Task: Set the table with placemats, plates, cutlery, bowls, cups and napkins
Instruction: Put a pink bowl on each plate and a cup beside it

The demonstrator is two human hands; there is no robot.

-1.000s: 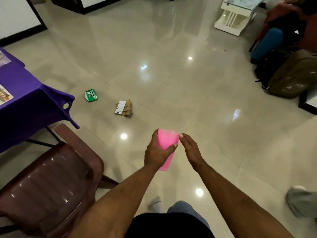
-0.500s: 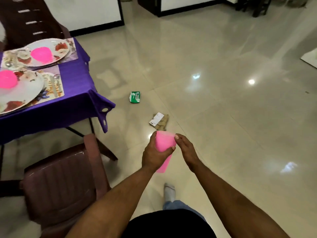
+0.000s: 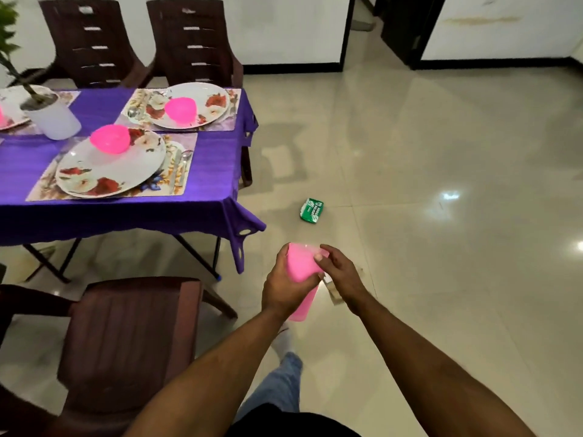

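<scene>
Far left on the purple-clothed table (image 3: 208, 171): a white pot (image 3: 52, 119) holding a plant. Just right of it, on a floral placemat (image 3: 41, 187), a flowered plate (image 3: 110, 168) bearing a pink bowl (image 3: 110, 138), cutlery (image 3: 179, 164) lying along the plate's right side. Farther back, a second placemat (image 3: 232, 119) with its own plate (image 3: 205, 105) and pink bowl (image 3: 180, 110). Below the table, a brown chair (image 3: 126, 335). Right of the chair, above the floor and clear of the table: left hand (image 3: 284, 288) wrapped round a pink cup (image 3: 301, 266), fingers curled about its side. Right hand (image 3: 342, 272) pinching the cup's rim, thumb on its near face. On the tiles beyond, a green packet (image 3: 311, 210).
</scene>
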